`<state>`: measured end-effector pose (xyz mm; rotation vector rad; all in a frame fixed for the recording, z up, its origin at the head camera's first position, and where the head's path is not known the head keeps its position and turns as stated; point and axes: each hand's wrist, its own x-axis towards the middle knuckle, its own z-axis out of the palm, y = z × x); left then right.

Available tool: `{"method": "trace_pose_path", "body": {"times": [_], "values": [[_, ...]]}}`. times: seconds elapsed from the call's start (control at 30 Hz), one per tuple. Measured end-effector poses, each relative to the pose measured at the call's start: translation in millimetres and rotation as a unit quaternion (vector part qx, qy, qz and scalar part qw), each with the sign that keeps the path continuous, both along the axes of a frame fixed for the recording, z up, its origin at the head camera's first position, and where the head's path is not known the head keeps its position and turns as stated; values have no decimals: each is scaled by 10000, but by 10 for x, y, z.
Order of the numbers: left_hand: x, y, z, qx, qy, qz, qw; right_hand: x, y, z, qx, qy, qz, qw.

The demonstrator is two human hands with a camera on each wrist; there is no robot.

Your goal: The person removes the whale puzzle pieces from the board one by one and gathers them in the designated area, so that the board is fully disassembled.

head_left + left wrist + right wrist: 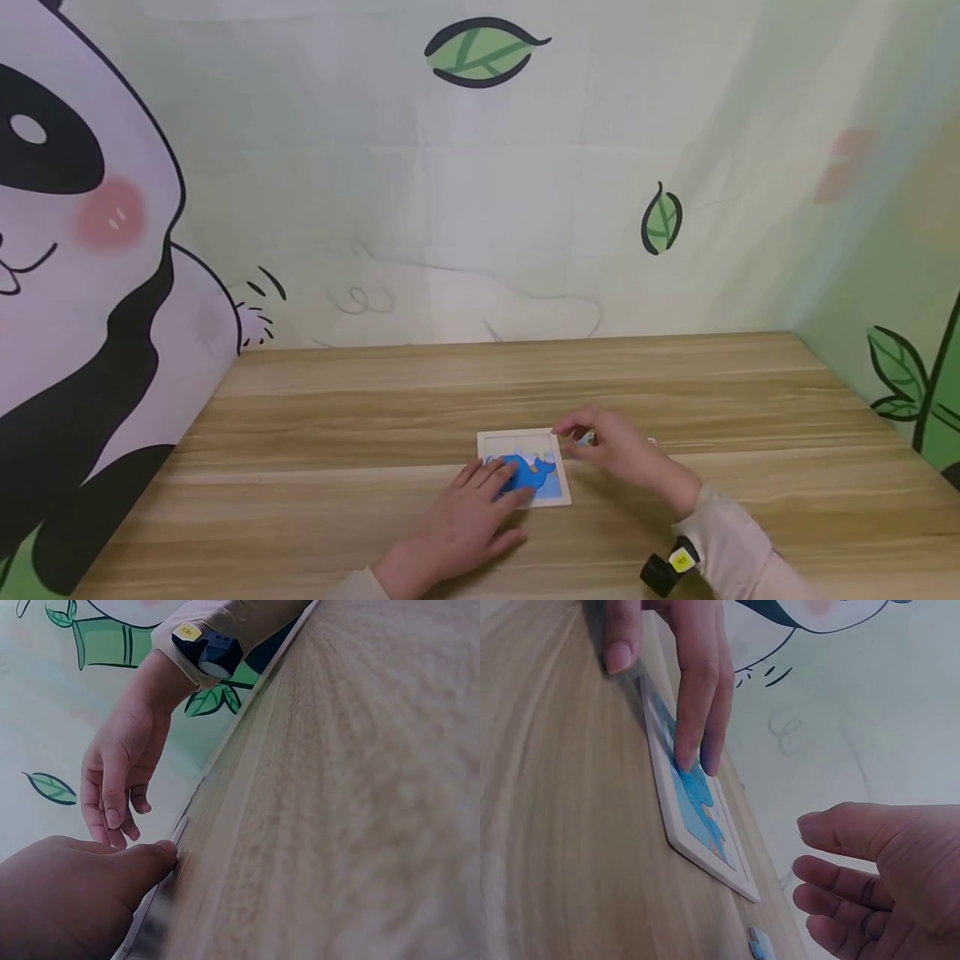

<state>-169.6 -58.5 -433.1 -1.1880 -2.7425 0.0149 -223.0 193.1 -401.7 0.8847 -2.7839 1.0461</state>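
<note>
A square picture puzzle [551, 483] in a pale frame lies on the table, showing a blue whale; a strip along its far side is bare beige. My left hand [468, 517] rests over its near left part, and in the right wrist view its fingertips [686, 759] press on the whale. Just past the far right corner hovers my right hand [611, 446]. Its fingers are loosely bent, with nothing between them in the right wrist view. A loose puzzle piece [761, 943] lies on the table beside the frame, partly hidden behind that hand in the head view.
The wood-grain table [337, 408] runs back to a pale cloth backdrop [360, 192] printed with leaves and a panda [120, 275]. A small black camera [670, 567] is strapped to the right wrist.
</note>
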Motion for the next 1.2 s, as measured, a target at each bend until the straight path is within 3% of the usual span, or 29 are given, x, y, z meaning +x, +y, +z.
{"method": "trace_pose_path", "body": {"times": [0.17,0.6,0.93,1.2], "values": [[-2,-5,-41,84,21,-4,10000,4,-69,-54,-58,-4,114,9999],[17,23,-43,37,-281,66,9996,49,-234,-130,255,-214,-181,9993],[33,29,-74,171,142,-56,9997,60,-305,-244,547,13,-434,9976],[21,10,-89,218,52,-66,9997,64,-344,-229,674,106,-486,9965]]}}
